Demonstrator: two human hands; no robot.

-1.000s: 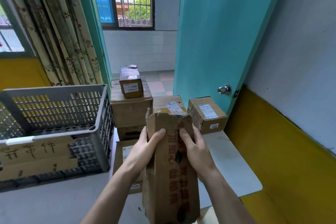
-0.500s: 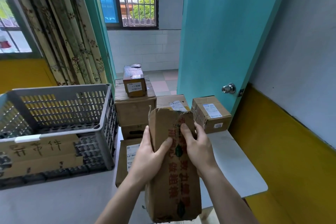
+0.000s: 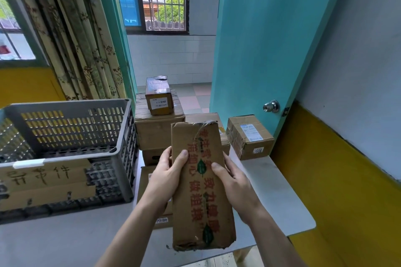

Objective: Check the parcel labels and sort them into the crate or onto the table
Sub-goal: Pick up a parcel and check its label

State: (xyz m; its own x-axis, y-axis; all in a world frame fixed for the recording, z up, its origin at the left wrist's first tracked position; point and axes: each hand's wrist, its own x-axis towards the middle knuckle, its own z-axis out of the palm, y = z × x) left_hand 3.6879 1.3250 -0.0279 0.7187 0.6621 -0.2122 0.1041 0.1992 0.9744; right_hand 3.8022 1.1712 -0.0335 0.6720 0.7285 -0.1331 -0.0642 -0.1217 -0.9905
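Observation:
A long worn cardboard parcel (image 3: 200,206) with red printed characters is held above the white table (image 3: 275,197), its long side running away from me. My left hand (image 3: 168,176) grips its left edge and my right hand (image 3: 233,182) grips its right edge, thumbs on the top face. No label shows on the face turned up. The grey plastic crate (image 3: 71,136) stands on the table to the left, with a hand-written cardboard sign on its front.
Behind the held parcel is a stack of boxes (image 3: 159,132) with a small labelled box (image 3: 158,96) on top. Another labelled box (image 3: 249,136) sits at the table's far right by the teal door (image 3: 264,50). A flat parcel (image 3: 147,182) lies under my left arm.
The parcel has been turned flatter, so its printed face now lies fully toward me. Both hands slid a little down its sides; my view came nearer.

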